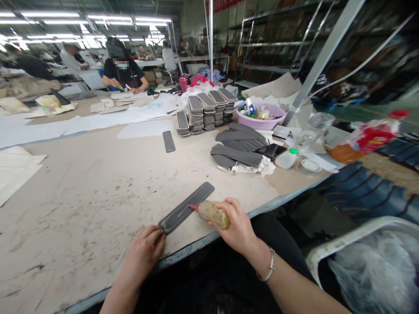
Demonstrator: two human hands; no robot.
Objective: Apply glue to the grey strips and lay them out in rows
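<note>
A long dark grey strip (187, 206) with rounded ends lies slantwise on the table, a thin line of glue along its face. My left hand (145, 249) has its fingers curled together on the strip's near left end, gripping it against the tabletop. In my right hand (237, 226) is a stained squeeze glue bottle (212, 213), tilted on its side. Its red nozzle points left and meets the middle of the strip. My right fingers wrap the bottle's back end. Farther off lies a shorter grey piece (169, 141).
Several stacks of grey pieces (196, 114) stand at the back, beside a purple basin (261, 122). Fanned grey strips (237, 156), a phone (272, 151) and a green-capped bottle (286, 158) lie right. A co-worker (122, 72) sits across. A white bin (360, 237) stands lower right.
</note>
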